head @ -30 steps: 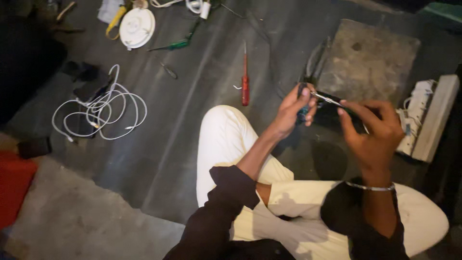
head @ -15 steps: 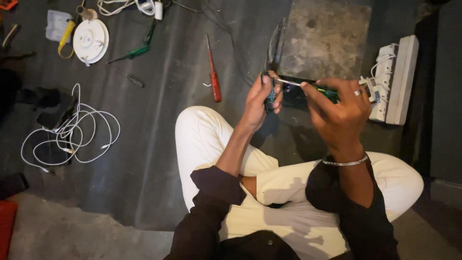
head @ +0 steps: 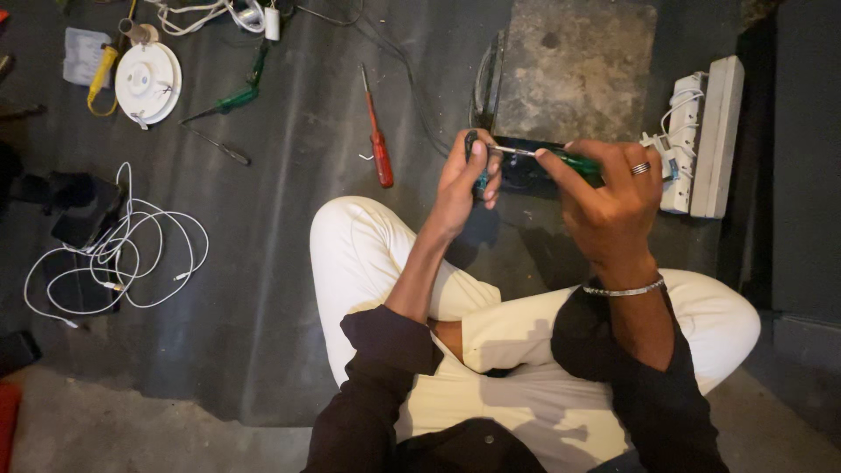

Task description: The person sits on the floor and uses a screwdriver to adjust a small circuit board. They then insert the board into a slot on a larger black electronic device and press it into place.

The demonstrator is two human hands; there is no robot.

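Head view: the right hand (head: 613, 206) is clamped on a green-handled screwdriver (head: 561, 159) above the lap, long axis level, tip pointing left. The tip meets a small dark part (head: 474, 156) pinched in the left hand (head: 464, 184).

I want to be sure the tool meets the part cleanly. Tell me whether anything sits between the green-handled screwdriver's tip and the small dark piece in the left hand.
Nothing visible does. The green-handled screwdriver in the right hand runs its bare shaft straight to the small dark piece pinched in the left hand.
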